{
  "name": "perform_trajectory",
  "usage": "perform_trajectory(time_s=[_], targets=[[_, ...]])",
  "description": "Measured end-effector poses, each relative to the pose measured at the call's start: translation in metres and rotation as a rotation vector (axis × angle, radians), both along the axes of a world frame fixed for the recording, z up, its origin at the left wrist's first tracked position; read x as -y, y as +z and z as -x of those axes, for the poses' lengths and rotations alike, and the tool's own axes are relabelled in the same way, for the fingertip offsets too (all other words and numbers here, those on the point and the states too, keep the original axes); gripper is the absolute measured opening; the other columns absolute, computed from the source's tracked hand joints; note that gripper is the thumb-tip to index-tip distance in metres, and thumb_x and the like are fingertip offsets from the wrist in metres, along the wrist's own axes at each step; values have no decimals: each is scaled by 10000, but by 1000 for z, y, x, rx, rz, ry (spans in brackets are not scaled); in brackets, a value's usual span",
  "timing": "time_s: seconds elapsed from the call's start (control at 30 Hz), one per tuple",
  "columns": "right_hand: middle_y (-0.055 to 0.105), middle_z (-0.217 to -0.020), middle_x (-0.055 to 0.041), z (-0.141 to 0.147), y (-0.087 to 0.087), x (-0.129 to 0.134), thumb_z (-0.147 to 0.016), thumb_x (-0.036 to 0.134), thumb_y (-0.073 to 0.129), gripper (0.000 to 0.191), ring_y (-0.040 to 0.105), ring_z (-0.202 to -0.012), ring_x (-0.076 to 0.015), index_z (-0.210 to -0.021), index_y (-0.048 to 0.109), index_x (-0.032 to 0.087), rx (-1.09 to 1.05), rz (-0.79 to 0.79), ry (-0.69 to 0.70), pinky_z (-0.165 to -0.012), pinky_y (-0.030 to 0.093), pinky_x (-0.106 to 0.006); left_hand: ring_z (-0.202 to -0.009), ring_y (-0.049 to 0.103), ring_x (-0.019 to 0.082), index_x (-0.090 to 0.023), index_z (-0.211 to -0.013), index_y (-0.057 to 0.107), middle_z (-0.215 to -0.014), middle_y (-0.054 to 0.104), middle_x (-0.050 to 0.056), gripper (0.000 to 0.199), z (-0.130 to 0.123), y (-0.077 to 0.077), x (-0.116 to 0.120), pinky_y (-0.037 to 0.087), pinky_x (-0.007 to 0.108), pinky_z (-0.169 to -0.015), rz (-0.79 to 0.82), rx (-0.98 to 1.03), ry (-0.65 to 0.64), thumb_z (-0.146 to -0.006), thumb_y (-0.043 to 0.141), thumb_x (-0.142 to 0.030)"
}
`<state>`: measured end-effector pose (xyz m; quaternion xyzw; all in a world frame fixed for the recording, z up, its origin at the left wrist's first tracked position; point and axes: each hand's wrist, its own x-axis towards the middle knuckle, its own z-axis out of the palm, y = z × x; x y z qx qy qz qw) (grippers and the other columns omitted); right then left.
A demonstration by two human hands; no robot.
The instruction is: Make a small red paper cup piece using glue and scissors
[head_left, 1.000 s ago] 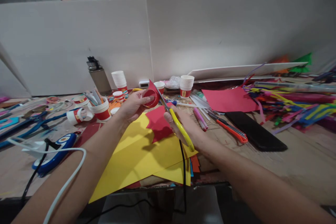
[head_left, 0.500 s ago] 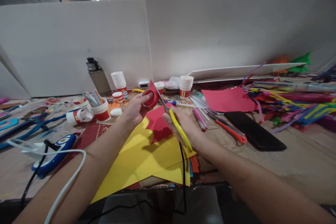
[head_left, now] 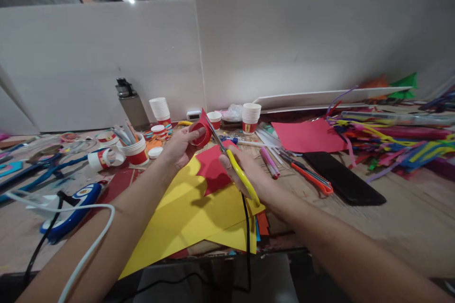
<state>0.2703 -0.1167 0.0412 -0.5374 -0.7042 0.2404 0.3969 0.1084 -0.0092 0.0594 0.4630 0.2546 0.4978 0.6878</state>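
Observation:
My left hand [head_left: 180,146] pinches a piece of red paper [head_left: 203,139] with a round, ring-like outline and a pointed corner sticking up. Yellow-handled scissors [head_left: 243,176] are gripped in my right hand [head_left: 253,166]. Their blades slant up to the left and meet the right edge of the held piece; whether they are cutting into it cannot be made out. Beneath both hands lies a red paper sheet [head_left: 213,170] with a jagged, cut edge. It rests on large yellow paper [head_left: 177,227].
A black phone [head_left: 343,180], an orange utility knife [head_left: 313,177] and pink markers [head_left: 270,162] lie to the right. Stacked paper cups [head_left: 251,118] stand behind. At left are a cup of pens [head_left: 137,154] and a blue-and-white device [head_left: 73,213] with cables. Colourful strips [head_left: 419,151] pile up far right.
The held red piece and the scissors have shifted very slightly left, much as the whole view has. Both grips look the same.

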Motion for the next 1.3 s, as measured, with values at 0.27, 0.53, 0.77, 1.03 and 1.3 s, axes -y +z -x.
perform_trajectory(time_s=[0.27,0.53,0.77,1.03,1.3], targets=[[472,-723,16,-3,-4,-5,-914,475,436,259,439,-645,-146,-831,422,230,4,-50,40,-588,367,-286,-545,581,68,-118,-751,655,-645,653,-9,145,-3,-1,5,482,171,-550,-31,16,-59,-652,760,-134],[473,-727,26,-6,-7,-8,-928,464,412,249,432,-656,-141,-842,424,231,72,-81,27,-619,348,-281,-614,623,83,-111,-790,691,-736,711,30,154,-4,0,7,495,185,-619,-22,16,-56,-653,758,-129],[455,-745,27,-6,-7,-8,-928,468,411,261,416,-672,-142,-818,402,231,69,-84,32,-620,343,-280,-623,628,83,-112,-788,699,-741,714,30,162,-5,-2,5,488,185,-629,-45,18,-65,-650,776,-147],[438,-696,40,-6,-9,-6,-942,510,384,305,404,-611,-126,-819,403,231,41,-38,5,-578,320,-276,-651,635,87,-122,-804,704,-764,720,34,190,-4,-6,0,488,194,-655,-48,32,-76,-639,793,-154],[450,-691,29,-6,-8,-5,-933,549,381,345,406,-604,-131,-810,415,227,48,-25,-8,-555,313,-277,-632,625,71,-118,-806,695,-746,710,19,216,-3,-5,2,482,178,-641,-56,17,-93,-629,807,-172]])
